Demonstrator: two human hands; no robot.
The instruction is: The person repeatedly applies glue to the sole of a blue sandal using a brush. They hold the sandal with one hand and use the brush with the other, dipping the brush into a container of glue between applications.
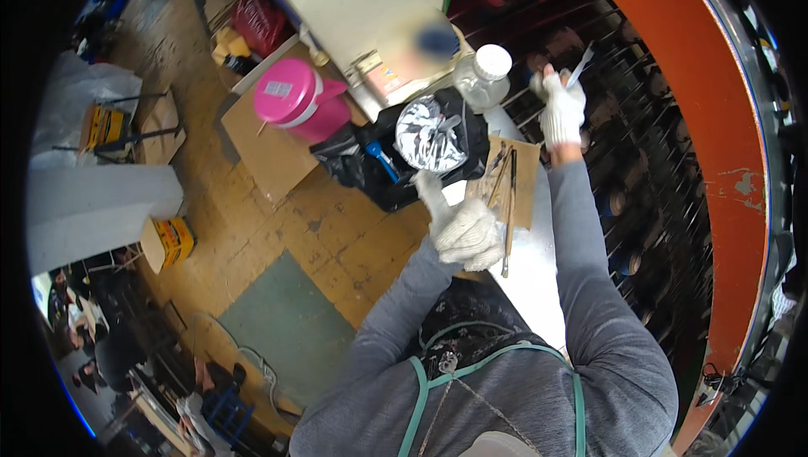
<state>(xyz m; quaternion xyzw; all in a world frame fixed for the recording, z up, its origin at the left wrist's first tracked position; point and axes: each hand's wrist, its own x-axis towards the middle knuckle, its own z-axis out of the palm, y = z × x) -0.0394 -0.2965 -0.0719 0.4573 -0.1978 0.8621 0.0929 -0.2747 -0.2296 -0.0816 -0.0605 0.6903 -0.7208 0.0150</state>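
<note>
Beyond the cardboard (527,169) and to its right, the gloved right hand (561,110) is closed around a pale tool (582,66), whose slim end juts out past the fingers, up and to the right. Just off the cardboard's near left corner is the gloved left hand (468,236), fingers curled and one stretched out; whether it grips anything cannot be told. Brushes (511,209) lie across the cardboard, near the left hand. Left of the cardboard sits a foil bundle (431,139); beyond it, a jar (482,82).
</note>
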